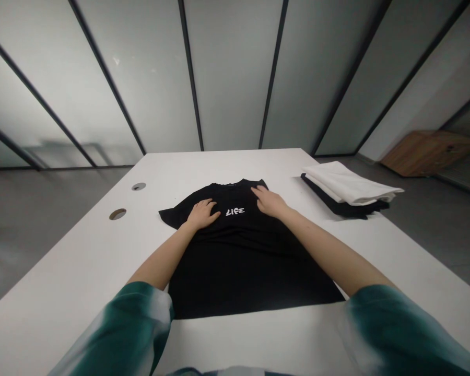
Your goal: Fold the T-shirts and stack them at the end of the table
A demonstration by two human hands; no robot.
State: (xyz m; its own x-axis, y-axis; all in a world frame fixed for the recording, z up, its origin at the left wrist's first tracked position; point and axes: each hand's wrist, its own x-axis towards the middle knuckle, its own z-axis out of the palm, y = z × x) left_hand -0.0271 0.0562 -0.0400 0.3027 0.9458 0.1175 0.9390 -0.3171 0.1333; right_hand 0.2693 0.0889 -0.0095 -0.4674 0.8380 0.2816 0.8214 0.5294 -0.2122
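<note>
A black T-shirt (250, 277) lies spread on the white table, its neckline away from me and its hem towards me. White lettering (235, 212) runs across the chest, and creases cross the cloth below it. My left hand (203, 213) rests on the shirt's upper left part, fingers stretched out. On the upper right, near the shoulder, my right hand (269, 201) lies on the cloth with its fingers extended. The left sleeve (169, 215) sticks out flat to the side. My right hand and forearm hide much of the right sleeve.
A stack of folded cloth, white (348, 180) on top of black (332, 202), sits at the table's right edge. Two round holes (118, 214) pierce the tabletop (82, 277) on the left. Frosted glass panels (231, 73) stand behind, and a wooden cabinet (426, 153) is at the far right.
</note>
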